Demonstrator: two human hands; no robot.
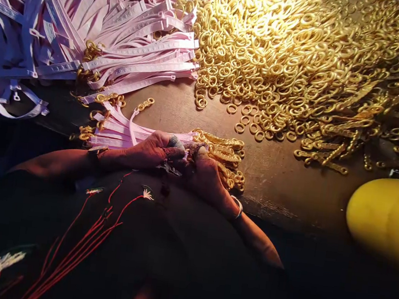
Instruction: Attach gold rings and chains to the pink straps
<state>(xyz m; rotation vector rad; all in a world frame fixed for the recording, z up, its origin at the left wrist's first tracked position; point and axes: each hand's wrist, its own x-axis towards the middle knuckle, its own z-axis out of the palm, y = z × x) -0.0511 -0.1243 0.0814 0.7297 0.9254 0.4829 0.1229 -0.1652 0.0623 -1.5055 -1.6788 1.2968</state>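
My left hand [149,151] is closed at the table's front edge, its thumb wrapped in grey tape. A small bit of pink strap [185,154] shows between its fingertips and those of my right hand [207,171]. That hand is closed too, with dark covering about its fingers; what else it grips is hidden. Just behind both hands lies a row of pink straps [116,126], with gold rings at their left ends and twisted gold pieces [223,147] at their right ends. One strap curves up from the row to gold links [145,104].
A large heap of gold rings [266,56] covers the table [274,181] behind. Long gold pieces [327,153] lie at the right. Pink straps with buckles [141,53] are piled at the back left. A yellow rounded object [384,219] stands at the right edge.
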